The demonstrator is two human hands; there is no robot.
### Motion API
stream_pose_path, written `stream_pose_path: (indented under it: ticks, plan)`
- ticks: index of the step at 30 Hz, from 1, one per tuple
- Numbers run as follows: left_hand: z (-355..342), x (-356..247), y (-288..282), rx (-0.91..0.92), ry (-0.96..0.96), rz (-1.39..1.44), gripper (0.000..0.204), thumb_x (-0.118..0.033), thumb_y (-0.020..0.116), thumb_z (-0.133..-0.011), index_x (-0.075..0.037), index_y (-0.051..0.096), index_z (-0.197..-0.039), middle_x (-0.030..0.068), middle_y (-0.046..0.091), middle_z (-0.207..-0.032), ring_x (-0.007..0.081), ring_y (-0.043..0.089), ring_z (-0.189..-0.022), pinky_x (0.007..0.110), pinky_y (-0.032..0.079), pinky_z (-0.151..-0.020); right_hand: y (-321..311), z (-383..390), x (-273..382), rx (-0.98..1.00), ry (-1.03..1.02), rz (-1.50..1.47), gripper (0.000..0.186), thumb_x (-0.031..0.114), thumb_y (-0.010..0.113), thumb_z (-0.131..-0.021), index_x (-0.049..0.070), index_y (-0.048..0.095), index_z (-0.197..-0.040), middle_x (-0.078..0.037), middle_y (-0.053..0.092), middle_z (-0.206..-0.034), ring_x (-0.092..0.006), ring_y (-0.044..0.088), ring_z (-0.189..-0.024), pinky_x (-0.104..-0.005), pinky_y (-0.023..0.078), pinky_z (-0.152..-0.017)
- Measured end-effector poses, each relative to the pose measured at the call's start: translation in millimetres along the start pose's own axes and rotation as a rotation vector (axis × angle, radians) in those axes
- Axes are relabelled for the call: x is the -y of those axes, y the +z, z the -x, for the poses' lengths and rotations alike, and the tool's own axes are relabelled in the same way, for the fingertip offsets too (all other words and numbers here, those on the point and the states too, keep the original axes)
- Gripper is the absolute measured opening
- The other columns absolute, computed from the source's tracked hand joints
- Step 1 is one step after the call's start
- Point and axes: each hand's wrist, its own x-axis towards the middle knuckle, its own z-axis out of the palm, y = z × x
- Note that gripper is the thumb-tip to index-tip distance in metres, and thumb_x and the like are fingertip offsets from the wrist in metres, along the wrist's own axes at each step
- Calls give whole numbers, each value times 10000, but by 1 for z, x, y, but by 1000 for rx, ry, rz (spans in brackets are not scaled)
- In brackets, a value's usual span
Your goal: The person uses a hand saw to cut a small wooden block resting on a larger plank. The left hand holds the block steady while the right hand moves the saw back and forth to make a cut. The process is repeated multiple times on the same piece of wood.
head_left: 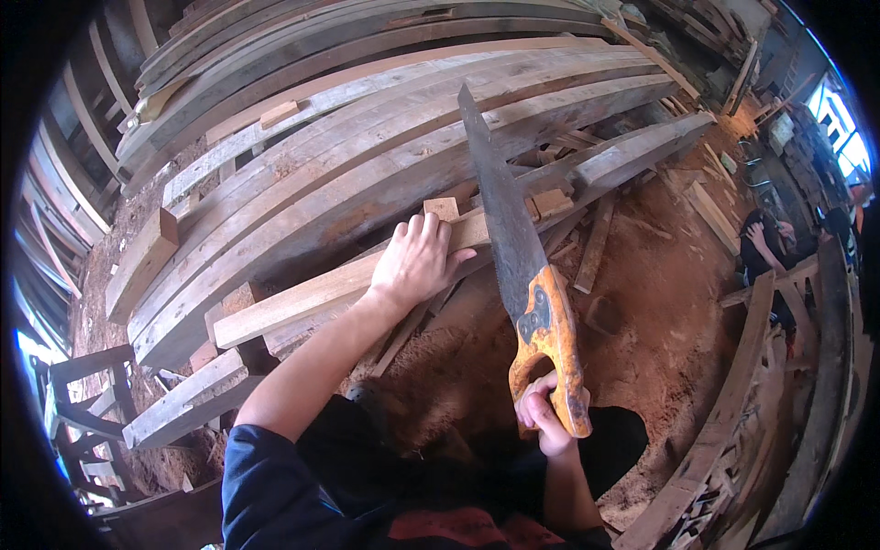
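My right hand (548,412) is wrapped round the worn yellow-orange handle of a handsaw (502,206). The saw's broad, dull blade points up and away, lying across the view of a pale squared timber (316,301). Whether its teeth touch the wood I cannot tell. My left hand (414,259) rests over that timber, left of the blade, its fingers curled over the far edge and the thumb along the near side. Just beyond the fingers is a small wood block (442,209); another block (552,202) lies right of the blade.
Long grey beams (367,174) lie side by side beyond the timber. Reddish sawdust (642,302) covers the ground, with an offcut strip (598,240) on it. At the right, another person (770,243) is near more stacked boards (733,422). A dark wooden frame (92,412) stands at the left.
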Motion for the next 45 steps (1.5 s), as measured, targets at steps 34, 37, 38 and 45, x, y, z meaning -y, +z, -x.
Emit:
stream_pose_path:
  ticks: [34,37,38,45]
  plan:
    - [-11,2,-1,173,-58,60,532,-454,463,-974,67,546,-1046,207,552,-990,329,558,-941,421,463,-851,9,5,-1,53,-55,294,199,156,733,-833,40,591,-756,-50,609,-619,-161,594,-554,-283,455,-547]
    - [-8,3,-1,167,-46,56,534,-454,455,-976,64,552,-1062,196,561,-994,320,564,-945,417,462,-840,4,5,-5,93,-104,387,226,167,744,-829,41,580,-737,-41,591,-600,-146,580,-536,-275,436,-518]
    - [-7,3,0,155,-37,44,534,-454,448,-977,58,561,-1073,187,571,-996,317,572,-946,413,464,-822,3,5,-6,106,-117,437,234,168,746,-828,41,575,-731,-39,583,-591,-142,575,-531,-272,429,-510]
    - [-5,-3,3,155,-47,-14,512,-451,455,-970,38,574,-1063,177,579,-992,306,581,-937,415,465,-801,32,-70,2,44,-54,388,226,183,741,-838,69,565,-756,-7,541,-556,-146,557,-494,-261,431,-501]
